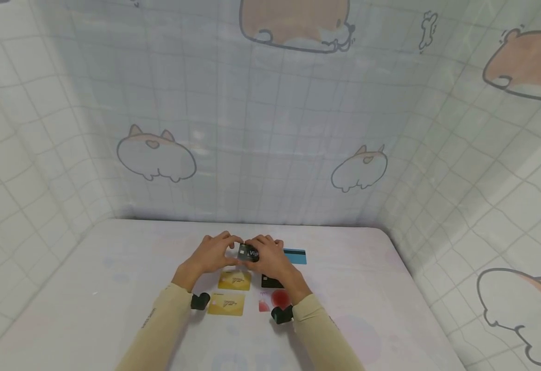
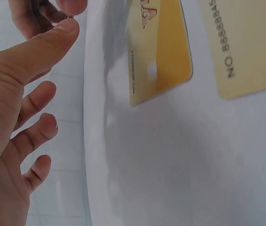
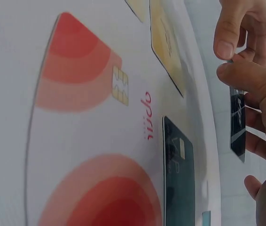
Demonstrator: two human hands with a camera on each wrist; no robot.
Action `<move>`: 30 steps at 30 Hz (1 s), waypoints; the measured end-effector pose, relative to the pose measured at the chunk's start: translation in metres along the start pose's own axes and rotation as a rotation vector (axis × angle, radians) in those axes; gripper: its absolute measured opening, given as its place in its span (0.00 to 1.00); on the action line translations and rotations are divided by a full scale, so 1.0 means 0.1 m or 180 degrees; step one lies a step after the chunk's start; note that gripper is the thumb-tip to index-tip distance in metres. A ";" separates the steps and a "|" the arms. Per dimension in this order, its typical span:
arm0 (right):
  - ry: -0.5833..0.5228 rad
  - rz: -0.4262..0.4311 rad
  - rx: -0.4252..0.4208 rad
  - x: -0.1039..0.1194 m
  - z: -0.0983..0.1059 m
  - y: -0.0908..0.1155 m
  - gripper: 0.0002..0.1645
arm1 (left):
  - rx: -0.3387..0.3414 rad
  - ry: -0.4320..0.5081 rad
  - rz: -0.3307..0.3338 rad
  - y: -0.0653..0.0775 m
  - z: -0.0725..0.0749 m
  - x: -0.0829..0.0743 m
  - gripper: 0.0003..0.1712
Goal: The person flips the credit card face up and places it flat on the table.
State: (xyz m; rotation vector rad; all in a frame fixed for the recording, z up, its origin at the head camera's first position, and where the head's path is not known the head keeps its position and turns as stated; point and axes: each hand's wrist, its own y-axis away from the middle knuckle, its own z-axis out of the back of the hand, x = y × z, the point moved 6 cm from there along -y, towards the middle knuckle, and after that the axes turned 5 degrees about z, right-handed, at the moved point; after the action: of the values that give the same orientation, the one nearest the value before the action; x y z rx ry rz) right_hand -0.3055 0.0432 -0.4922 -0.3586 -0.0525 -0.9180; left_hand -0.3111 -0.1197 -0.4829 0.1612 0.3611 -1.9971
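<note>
A black card with "Vip" lettering (image 1: 248, 252) is held up between both hands over the far part of the table. My right hand (image 1: 268, 256) grips it between thumb and fingers, covering its right part. With thumb and index finger, my left hand (image 1: 212, 252) pinches the card's left end. The two thumbs meet near that end in the right wrist view, where the card (image 3: 238, 125) shows almost edge-on. Below the hands lie a yellow card (image 1: 234, 281) and a dark card (image 1: 270, 282), the latter partly under the right wrist.
Nearer me lie a second yellow card (image 1: 226, 304) and a white card with red circles (image 3: 137, 122). A blue card with a dark stripe (image 1: 296, 256) lies right of the right hand. The white table (image 1: 113, 268) ends at a patterned curtain (image 1: 261, 129).
</note>
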 end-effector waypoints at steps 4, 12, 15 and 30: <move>-0.0078 -0.0072 0.0037 -0.02 0.00 0.02 0.37 | -0.0003 0.0002 0.0078 0.03 -0.01 0.07 0.34; -0.0080 -0.0204 0.0112 -0.11 -0.06 0.04 0.38 | -0.0005 -0.0006 0.0161 0.08 -0.02 0.17 0.34; -0.0086 -0.0268 0.0147 -0.15 -0.09 0.04 0.38 | 0.0011 0.0003 0.0218 0.09 -0.03 0.19 0.34; -0.0408 -0.0469 0.0417 -0.18 -0.20 0.05 0.34 | 0.0406 -0.0129 0.0570 0.09 -0.12 0.18 0.32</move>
State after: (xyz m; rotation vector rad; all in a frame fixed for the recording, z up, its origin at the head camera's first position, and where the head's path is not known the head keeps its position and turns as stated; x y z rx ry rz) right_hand -0.3151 0.0527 -0.5163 -0.2940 -0.2585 -1.0305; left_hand -0.3112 -0.1353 -0.5006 0.2253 0.1863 -1.8434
